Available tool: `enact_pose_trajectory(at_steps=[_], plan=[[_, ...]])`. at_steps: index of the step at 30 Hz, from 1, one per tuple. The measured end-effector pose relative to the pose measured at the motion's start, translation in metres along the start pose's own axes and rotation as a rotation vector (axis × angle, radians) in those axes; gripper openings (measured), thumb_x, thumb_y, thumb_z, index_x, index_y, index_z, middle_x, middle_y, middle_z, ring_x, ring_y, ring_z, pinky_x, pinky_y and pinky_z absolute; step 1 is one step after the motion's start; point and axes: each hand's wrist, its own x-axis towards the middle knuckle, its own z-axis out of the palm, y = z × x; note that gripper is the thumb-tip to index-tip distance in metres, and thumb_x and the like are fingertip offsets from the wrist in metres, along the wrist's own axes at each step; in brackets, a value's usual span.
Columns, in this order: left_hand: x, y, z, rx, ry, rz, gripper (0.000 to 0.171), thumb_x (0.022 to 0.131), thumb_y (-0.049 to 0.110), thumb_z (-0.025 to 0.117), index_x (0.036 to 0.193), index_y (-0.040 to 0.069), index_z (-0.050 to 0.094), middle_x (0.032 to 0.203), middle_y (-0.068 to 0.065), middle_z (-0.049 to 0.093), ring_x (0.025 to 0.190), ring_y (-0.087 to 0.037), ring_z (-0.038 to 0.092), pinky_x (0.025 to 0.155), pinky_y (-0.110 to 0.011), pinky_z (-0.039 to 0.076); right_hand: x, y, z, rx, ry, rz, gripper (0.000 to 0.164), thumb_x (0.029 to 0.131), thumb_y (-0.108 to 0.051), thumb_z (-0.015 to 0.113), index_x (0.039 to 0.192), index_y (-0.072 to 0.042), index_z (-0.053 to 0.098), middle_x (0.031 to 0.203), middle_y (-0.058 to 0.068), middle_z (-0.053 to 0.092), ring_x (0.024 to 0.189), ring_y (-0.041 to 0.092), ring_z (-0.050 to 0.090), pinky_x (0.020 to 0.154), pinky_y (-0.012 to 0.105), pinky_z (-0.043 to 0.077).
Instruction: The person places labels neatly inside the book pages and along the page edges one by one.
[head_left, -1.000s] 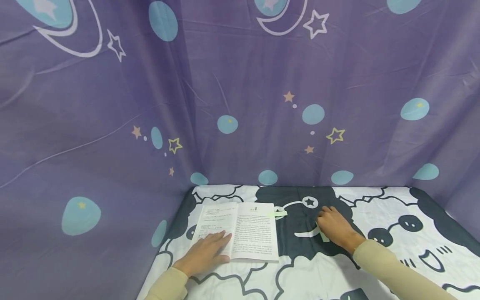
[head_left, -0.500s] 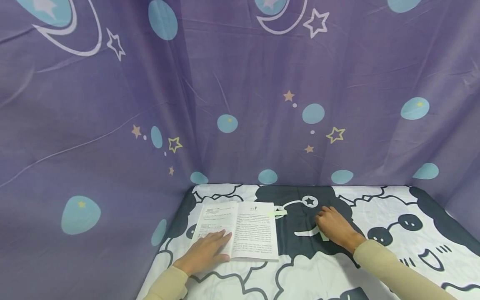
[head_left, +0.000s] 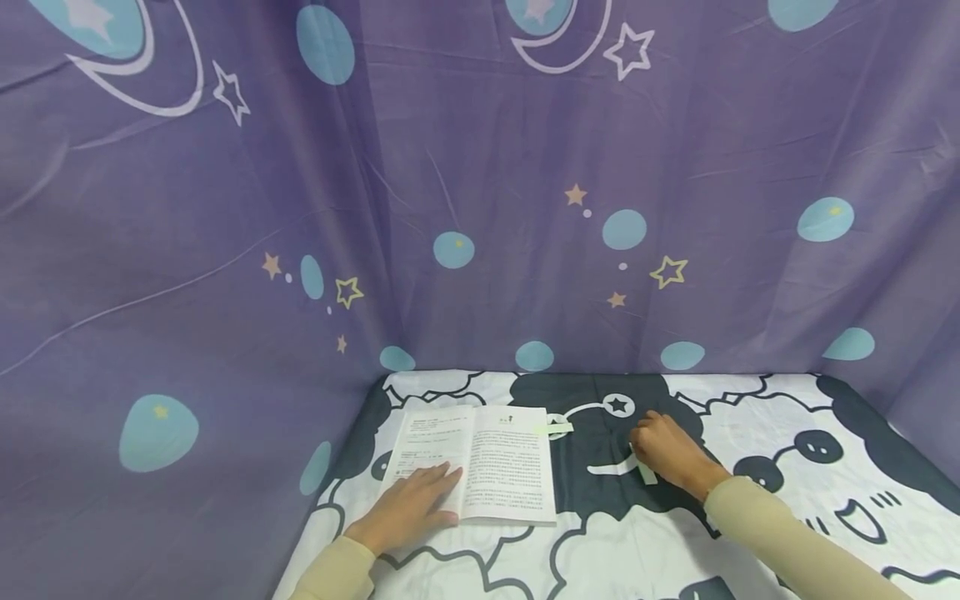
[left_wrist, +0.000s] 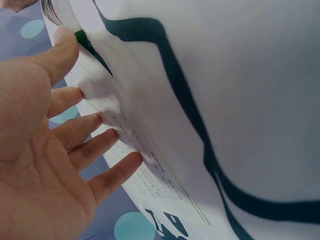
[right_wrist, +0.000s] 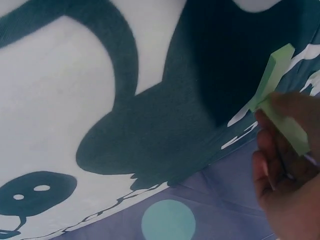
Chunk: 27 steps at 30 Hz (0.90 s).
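An open book [head_left: 510, 467] with printed pages lies on the patterned cloth. My left hand [head_left: 411, 507] rests flat on its left page and lower edge; in the left wrist view, the spread fingers [left_wrist: 112, 177] touch the paper. A pale green sticky tab [head_left: 555, 428] sticks out past the right page's edge. To the right of the book, my right hand [head_left: 675, 454] pinches pale green sticky-note paper. The right wrist view shows a thick narrow sticky-note pad [right_wrist: 276, 72] and a strip [right_wrist: 287, 129] angled away from it, between thumb and curled fingers.
Black-and-white cartoon cloth [head_left: 615, 558] covers the surface. A purple curtain [head_left: 495, 317] with stars and moons hangs behind it and along the left side. More cartoon-printed cloth [head_left: 817, 492] stretches out to the right of my right hand.
My right hand has turned very slightly, and a bit more of the green strip shows below it. The left hand and the book stay in place.
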Motion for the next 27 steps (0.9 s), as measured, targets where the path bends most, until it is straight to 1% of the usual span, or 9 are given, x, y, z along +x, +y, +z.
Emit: enact_pose_trajectory(at_steps=[5, 9, 15, 19, 23, 27], plan=[[-0.001, 0.002, -0.001, -0.008, 0.0, 0.005, 0.071, 0.097, 0.051, 0.065, 0.155, 0.013, 0.048, 0.159, -0.018, 0.042, 0.143, -0.045, 0.042, 0.11, -0.075, 0.034, 0.0, -0.007, 0.001, -0.067, -0.028, 0.019, 0.017, 0.075, 0.006, 0.081, 0.07, -0.008, 0.071, 0.067, 0.001, 0.061, 0.068, 0.02, 0.051, 0.058, 0.038, 0.047], [-0.001, 0.003, -0.001, -0.014, -0.001, 0.001, 0.071, 0.097, 0.05, 0.065, 0.154, 0.012, 0.048, 0.159, -0.018, 0.042, 0.143, -0.045, 0.041, 0.111, -0.075, 0.034, 0.001, -0.009, 0.003, -0.09, -0.036, 0.029, 0.016, 0.074, 0.006, 0.08, 0.072, -0.006, 0.07, 0.068, 0.003, 0.063, 0.069, 0.022, 0.052, 0.062, 0.041, 0.05], [-0.001, 0.002, -0.001, -0.012, 0.006, 0.003, 0.07, 0.097, 0.049, 0.066, 0.154, 0.012, 0.048, 0.159, -0.018, 0.042, 0.143, -0.045, 0.041, 0.111, -0.074, 0.033, 0.003, -0.004, 0.005, -0.028, -0.002, 0.062, 0.023, 0.069, 0.007, 0.08, 0.067, -0.009, 0.064, 0.061, -0.002, 0.06, 0.064, 0.021, 0.052, 0.06, 0.044, 0.051], [-0.001, 0.002, -0.001, -0.009, 0.009, 0.004, 0.07, 0.097, 0.049, 0.066, 0.155, 0.013, 0.048, 0.159, -0.018, 0.042, 0.144, -0.045, 0.041, 0.111, -0.074, 0.034, 0.003, 0.001, 0.003, 0.027, -0.006, 0.082, 0.024, 0.068, 0.006, 0.078, 0.067, -0.011, 0.062, 0.06, -0.005, 0.059, 0.063, 0.021, 0.054, 0.061, 0.045, 0.052], [-0.001, 0.001, 0.0, -0.003, 0.013, 0.004, 0.071, 0.096, 0.049, 0.066, 0.155, 0.013, 0.048, 0.159, -0.018, 0.043, 0.143, -0.045, 0.041, 0.11, -0.075, 0.034, 0.002, 0.003, 0.003, 0.055, -0.006, 0.096, 0.021, 0.071, 0.005, 0.079, 0.071, -0.01, 0.065, 0.065, -0.004, 0.063, 0.066, 0.02, 0.056, 0.061, 0.04, 0.052], [-0.002, 0.001, 0.001, 0.002, 0.015, 0.004, 0.071, 0.097, 0.05, 0.065, 0.155, 0.013, 0.048, 0.159, -0.018, 0.043, 0.143, -0.045, 0.042, 0.11, -0.075, 0.034, -0.001, 0.002, 0.006, 0.047, 0.018, 0.079, 0.021, 0.072, 0.006, 0.08, 0.074, -0.01, 0.067, 0.069, -0.002, 0.066, 0.067, 0.018, 0.054, 0.061, 0.037, 0.051]])
